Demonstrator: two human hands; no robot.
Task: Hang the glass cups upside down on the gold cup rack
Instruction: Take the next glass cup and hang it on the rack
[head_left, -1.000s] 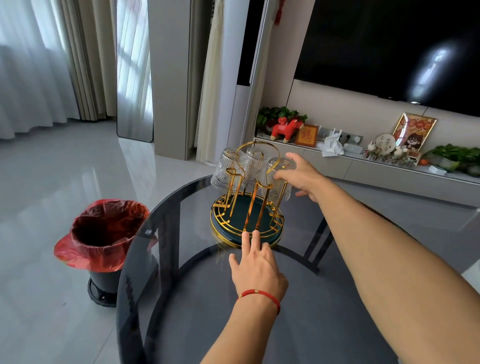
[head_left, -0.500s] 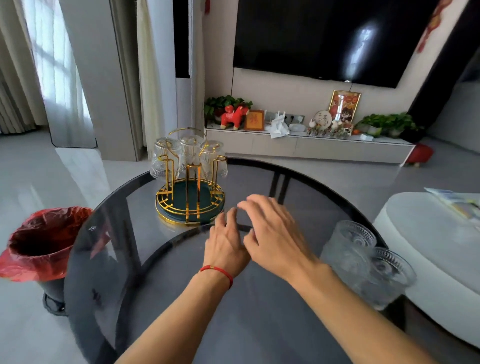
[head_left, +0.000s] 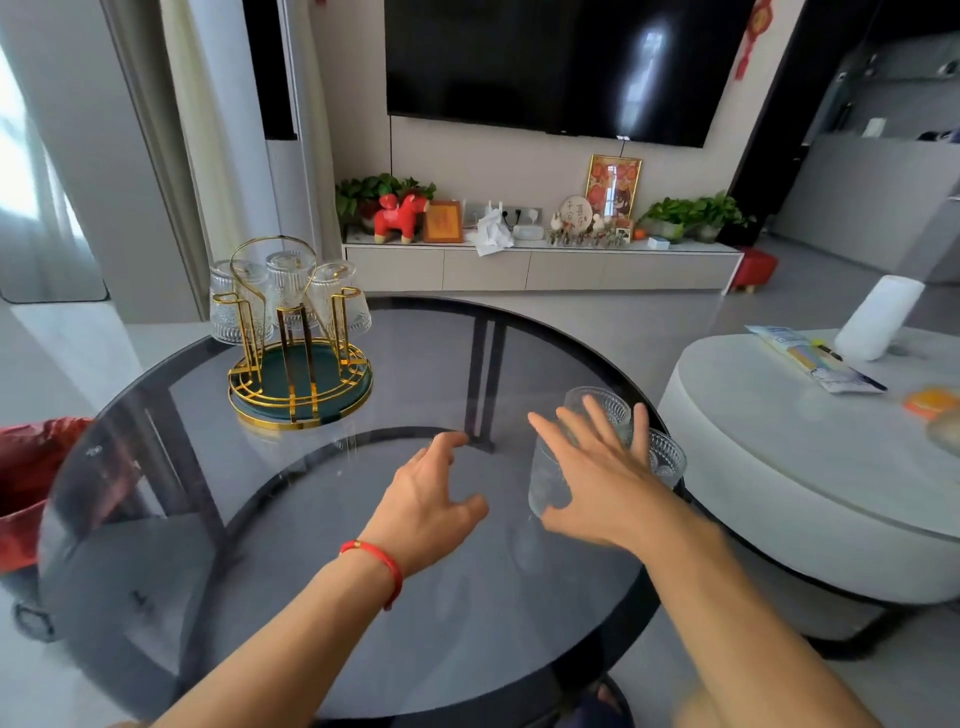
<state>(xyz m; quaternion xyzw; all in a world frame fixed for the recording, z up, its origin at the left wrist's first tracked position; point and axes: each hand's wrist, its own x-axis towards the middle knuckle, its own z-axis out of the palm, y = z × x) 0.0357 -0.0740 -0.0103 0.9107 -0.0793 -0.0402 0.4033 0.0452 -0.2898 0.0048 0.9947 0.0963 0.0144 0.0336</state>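
The gold cup rack (head_left: 298, 387) with a green base stands at the far left of the round dark glass table (head_left: 322, 545). Three ribbed glass cups (head_left: 291, 283) hang upside down on its far pegs. Two more glass cups stand upright at the table's right edge: a near cup (head_left: 597, 410) and a second cup (head_left: 665, 457) just right of it. My right hand (head_left: 592, 478) is spread open over the near cup, fingers apart, in front of its side. My left hand (head_left: 431, 499), with a red cord at the wrist, hovers open above the table's middle.
A bin lined with a red bag (head_left: 31, 488) stands on the floor at the left. A white round table (head_left: 810, 467) with a white cylinder and packets sits close on the right. A TV cabinet with ornaments lies beyond.
My view has swung right, away from the rack. My right hand left the rack's cups and moved right to the two standing cups. My left hand drew back from the rack's base.
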